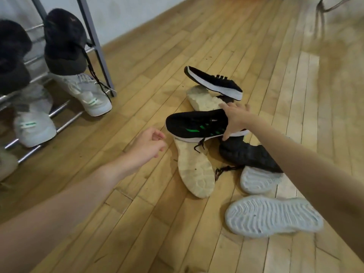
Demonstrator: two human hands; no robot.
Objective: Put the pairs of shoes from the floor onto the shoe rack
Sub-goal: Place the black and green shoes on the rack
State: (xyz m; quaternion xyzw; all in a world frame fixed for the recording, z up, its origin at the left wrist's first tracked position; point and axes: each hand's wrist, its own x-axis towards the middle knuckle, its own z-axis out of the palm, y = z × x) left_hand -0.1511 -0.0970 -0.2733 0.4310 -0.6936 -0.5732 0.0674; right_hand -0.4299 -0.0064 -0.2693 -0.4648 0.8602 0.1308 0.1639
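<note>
Head view: we are gripping the black shoe with green stripes (197, 126) at its heel with our right hand (235, 120), holding it above the pile of shoes (236, 164) on the wooden floor (157, 56). Our left hand (146, 147) is hovering loosely curled, holding nothing, while the shoe rack (65, 117) is standing to the left, carrying dark and white shoes.
</note>
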